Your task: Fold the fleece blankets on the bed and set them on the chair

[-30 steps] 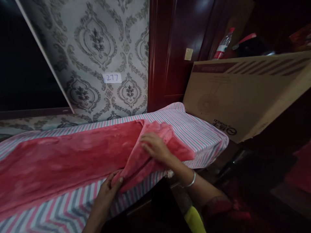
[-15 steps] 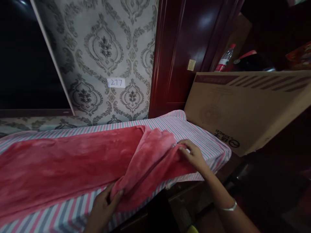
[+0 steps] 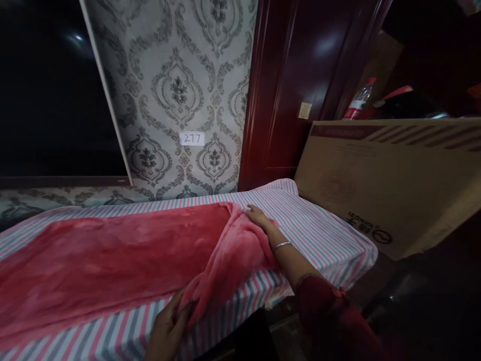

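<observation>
A red plush blanket (image 3: 135, 250) lies lengthwise over a striped sheet (image 3: 319, 225), its right end folded back in a bunched flap. My left hand (image 3: 171, 318) grips the blanket's near edge, thumb and fingers closed around the fold. At the flap's far corner is my right hand (image 3: 257, 216), its fingers at the blanket's edge; whether they pinch the cloth is hard to make out. A silver bracelet (image 3: 281, 245) circles my right wrist.
A large cardboard box (image 3: 376, 185) stands to the right, with a plastic bottle (image 3: 359, 99) behind its top edge. A dark television screen (image 3: 56, 100) is at the left. A dark red door (image 3: 285, 90) and patterned wall stand behind.
My right hand has moved left and away from me, to the flap's far corner. The blanket's right end has been drawn in leftward. My left hand stays on the near edge.
</observation>
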`<state>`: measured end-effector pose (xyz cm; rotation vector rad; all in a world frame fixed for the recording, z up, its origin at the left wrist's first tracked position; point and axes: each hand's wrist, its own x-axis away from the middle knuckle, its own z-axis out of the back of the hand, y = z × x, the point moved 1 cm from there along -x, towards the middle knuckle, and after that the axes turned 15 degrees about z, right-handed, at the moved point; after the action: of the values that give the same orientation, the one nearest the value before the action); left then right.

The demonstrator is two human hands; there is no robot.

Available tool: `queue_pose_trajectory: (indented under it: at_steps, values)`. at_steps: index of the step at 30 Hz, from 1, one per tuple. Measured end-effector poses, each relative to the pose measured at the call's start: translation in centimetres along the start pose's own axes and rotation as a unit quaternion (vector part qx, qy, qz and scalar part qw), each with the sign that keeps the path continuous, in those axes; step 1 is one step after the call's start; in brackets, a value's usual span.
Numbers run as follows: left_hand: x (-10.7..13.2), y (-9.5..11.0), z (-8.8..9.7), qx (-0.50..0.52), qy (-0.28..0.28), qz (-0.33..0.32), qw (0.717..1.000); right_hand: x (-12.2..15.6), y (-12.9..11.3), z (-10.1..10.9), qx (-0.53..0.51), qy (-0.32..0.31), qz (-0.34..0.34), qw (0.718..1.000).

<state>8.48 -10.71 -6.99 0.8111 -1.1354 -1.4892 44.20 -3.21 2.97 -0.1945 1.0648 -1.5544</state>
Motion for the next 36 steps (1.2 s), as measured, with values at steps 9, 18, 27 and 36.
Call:
queue_pose_trajectory:
  at_steps: [9,18,27,36]
  values:
    - [-1.2,-2.4,-0.1,0.012,0.033,0.022,0.999,1.4,2.2,3.6,-0.019,0.186,0.058,0.981]
    - [-1.7,-2.3,-0.3,0.030,0.047,0.052,0.997,8.5,7.5,2.7,-0.001,0.126,0.006,0.992]
    - [-1.5,-3.0,-0.8,0.056,0.046,0.047,0.996,4.0,7.2,4.8,0.032,0.053,0.011,0.998]
    - [-0.7,-0.4,-0.4,0.047,0.031,0.039,0.998,-0.8,3.8,5.2,-0.019,0.040,0.091,0.995]
